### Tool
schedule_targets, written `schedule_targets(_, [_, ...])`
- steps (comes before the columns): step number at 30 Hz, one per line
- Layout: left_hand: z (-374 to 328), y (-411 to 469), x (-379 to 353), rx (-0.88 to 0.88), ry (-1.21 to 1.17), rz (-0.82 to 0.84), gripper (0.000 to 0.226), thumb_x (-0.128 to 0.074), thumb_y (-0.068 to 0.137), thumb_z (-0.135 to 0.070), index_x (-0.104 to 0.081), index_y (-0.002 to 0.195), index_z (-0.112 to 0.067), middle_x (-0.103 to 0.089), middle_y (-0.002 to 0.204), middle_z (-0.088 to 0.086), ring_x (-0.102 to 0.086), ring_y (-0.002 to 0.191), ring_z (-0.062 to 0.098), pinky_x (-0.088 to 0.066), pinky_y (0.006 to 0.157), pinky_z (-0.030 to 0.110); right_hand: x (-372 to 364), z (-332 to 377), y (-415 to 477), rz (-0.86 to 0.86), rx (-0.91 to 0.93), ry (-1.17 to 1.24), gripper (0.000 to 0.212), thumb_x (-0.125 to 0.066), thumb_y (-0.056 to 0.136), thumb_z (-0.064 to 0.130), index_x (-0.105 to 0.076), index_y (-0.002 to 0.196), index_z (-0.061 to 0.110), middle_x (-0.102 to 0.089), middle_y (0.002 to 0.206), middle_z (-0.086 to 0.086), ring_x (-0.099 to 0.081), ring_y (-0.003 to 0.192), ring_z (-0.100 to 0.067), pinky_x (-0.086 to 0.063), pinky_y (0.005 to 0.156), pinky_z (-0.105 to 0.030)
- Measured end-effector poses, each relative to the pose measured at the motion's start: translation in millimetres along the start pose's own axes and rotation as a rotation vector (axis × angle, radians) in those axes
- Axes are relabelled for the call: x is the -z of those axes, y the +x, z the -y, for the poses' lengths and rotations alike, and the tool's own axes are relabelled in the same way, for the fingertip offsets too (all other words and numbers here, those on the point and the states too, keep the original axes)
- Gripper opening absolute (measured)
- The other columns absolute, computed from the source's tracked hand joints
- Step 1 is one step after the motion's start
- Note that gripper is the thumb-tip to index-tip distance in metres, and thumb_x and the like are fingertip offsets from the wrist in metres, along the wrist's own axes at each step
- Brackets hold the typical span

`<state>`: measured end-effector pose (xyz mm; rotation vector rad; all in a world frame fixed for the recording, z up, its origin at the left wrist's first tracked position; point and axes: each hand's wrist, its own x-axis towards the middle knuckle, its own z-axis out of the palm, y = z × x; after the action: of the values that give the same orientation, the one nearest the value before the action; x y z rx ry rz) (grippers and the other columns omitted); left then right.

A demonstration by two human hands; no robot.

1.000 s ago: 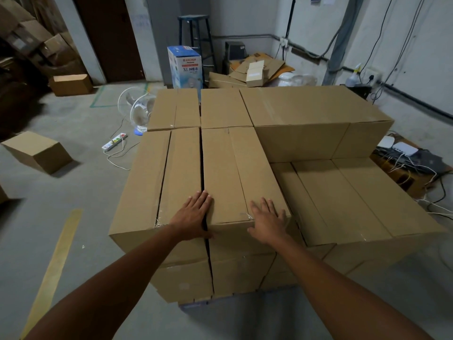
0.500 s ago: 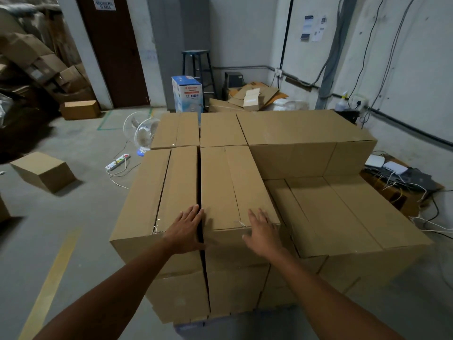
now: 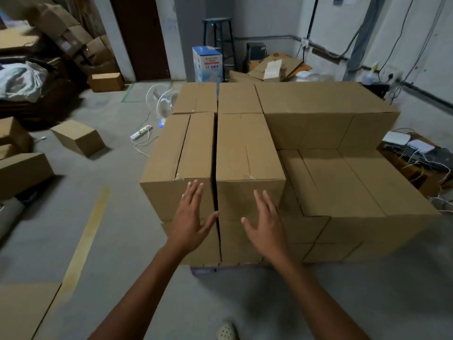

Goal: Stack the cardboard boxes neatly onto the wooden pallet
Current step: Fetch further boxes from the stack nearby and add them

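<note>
A block of brown cardboard boxes stands stacked in front of me. Only a sliver of the pallet [image 3: 201, 269] shows under its near edge. Two top boxes sit side by side at the near left, the left box [image 3: 176, 165] and the right box [image 3: 245, 153], with a narrow dark gap between them. My left hand [image 3: 190, 217] is held flat with straight fingers in front of the left box's near face. My right hand [image 3: 266, 222] is flat before the right box's near face. Whether the palms touch the cardboard is unclear. The near right part of the stack [image 3: 343, 182] is one layer lower.
Loose boxes lie on the floor at left [image 3: 78, 137] [image 3: 22, 171]. A white fan [image 3: 163, 104] and a power strip [image 3: 141, 132] sit behind the stack's left. Cables and devices [image 3: 407, 146] crowd the right. A yellow floor line [image 3: 85, 236] runs near left.
Both hands have come off the top edges of the two near boxes and now sit lower, in front of their near faces. The view has pulled back from the stack.
</note>
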<state>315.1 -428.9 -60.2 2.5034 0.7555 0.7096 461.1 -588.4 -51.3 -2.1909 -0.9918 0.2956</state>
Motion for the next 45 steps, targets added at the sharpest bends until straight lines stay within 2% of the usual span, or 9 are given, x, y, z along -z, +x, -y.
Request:
schedule_targets(6, [-0.2,-99.7,35.2,0.124,-0.054,-0.106,0.074,-0.047,0.096,-0.056,-0.031,0.156,-0.017,-0.026,0.164,0.005,-0.017,0.154,0.016,-0.03,0.117,0.038,-21.7,29.4,-66.6,-0.012,0.044,0.093,0.076,-0.066,0.095,0.033,-0.024,0.159,0.028,-0.017,0.167,0.001,-0.022,0.151,-0.02,-0.029,0.114,-0.036])
schedule_targets(11, [27.6,-170.0,62.4,0.267,-0.045,-0.163,0.068,-0.056,0.096,-0.044,-0.038,0.153,-0.013,-0.032,0.162,0.004,-0.021,0.153,0.014,-0.028,0.117,0.033,-65.3,53.8,-108.3,0.11,0.08,0.118,0.074,-0.07,0.093,0.028,-0.032,0.157,0.022,-0.025,0.164,-0.005,-0.026,0.15,-0.023,-0.026,0.112,-0.029])
schedule_targets(14, [56.3,-208.3,84.1,0.358,-0.023,-0.198,0.067,-0.057,0.095,-0.044,-0.039,0.153,-0.014,-0.034,0.161,0.003,-0.022,0.152,0.013,-0.027,0.117,0.029,-95.7,74.3,-123.1,0.173,0.101,0.137,0.073,-0.071,0.093,0.025,-0.034,0.156,0.021,-0.029,0.163,-0.005,-0.029,0.149,-0.022,-0.024,0.111,-0.025])
schedule_targets(19, [118.8,-254.9,127.5,0.497,0.018,-0.257,0.067,-0.056,0.094,-0.046,-0.041,0.152,-0.016,-0.036,0.159,0.002,-0.027,0.15,0.013,-0.028,0.114,0.027,-160.2,122.6,-125.2,0.339,0.168,0.124,0.071,-0.067,0.095,0.028,-0.031,0.157,0.025,-0.027,0.164,-0.001,-0.027,0.15,-0.018,-0.032,0.118,-0.036])
schedule_targets(24, [200.1,-284.8,174.8,0.597,0.022,-0.285,0.071,-0.051,0.093,-0.055,-0.041,0.151,-0.016,-0.038,0.158,0.004,-0.032,0.147,0.015,-0.032,0.112,0.032,-241.2,201.7,-115.5,0.478,0.256,0.082,0.07,-0.062,0.098,0.031,-0.027,0.158,0.024,-0.023,0.165,0.001,-0.023,0.151,-0.016,-0.026,0.117,-0.029])
schedule_targets(28, [266.4,-296.6,213.7,0.607,0.037,-0.252,0.072,-0.046,0.093,-0.058,-0.038,0.153,-0.018,-0.035,0.159,0.001,-0.024,0.147,0.006,-0.027,0.114,0.028,-314.1,256.6,-104.7,0.538,0.279,0.057,0.07,-0.061,0.098,0.035,-0.026,0.158,0.025,-0.025,0.164,0.002,-0.025,0.15,-0.016,-0.031,0.117,-0.033])
schedule_targets(35, [367.4,-294.5,280.5,0.678,0.06,-0.259,0.07,-0.048,0.095,-0.055,-0.04,0.152,-0.016,-0.036,0.159,0.003,-0.028,0.149,0.016,-0.026,0.117,0.029,-411.3,336.4,-70.4,0.626,0.3,0.023,0.071,-0.064,0.096,0.034,-0.029,0.157,0.024,-0.028,0.163,-0.001,-0.03,0.148,-0.019,-0.032,0.116,-0.034])
schedule_targets(38, [410.2,-276.9,298.7,0.715,0.067,-0.289,0.07,-0.047,0.094,-0.055,-0.041,0.151,-0.015,-0.036,0.158,0.003,-0.028,0.148,0.016,-0.022,0.116,0.023,-444.8,365.1,-39.4,0.653,0.317,0.006,0.07,-0.064,0.096,0.033,-0.03,0.157,0.022,-0.028,0.163,-0.002,-0.03,0.148,-0.02,-0.032,0.116,-0.034])
schedule_targets(45, [523.5,-192.0,334.0,0.775,0.12,-0.367,0.066,-0.054,0.095,-0.047,-0.041,0.151,-0.015,-0.038,0.158,0.005,-0.028,0.148,0.017,-0.021,0.116,0.025,-538.1,438.9,74.6,0.679,0.389,0.021,0.07,-0.064,0.096,0.032,-0.03,0.157,0.021,-0.028,0.163,-0.004,-0.028,0.149,-0.02,-0.028,0.116,-0.032])
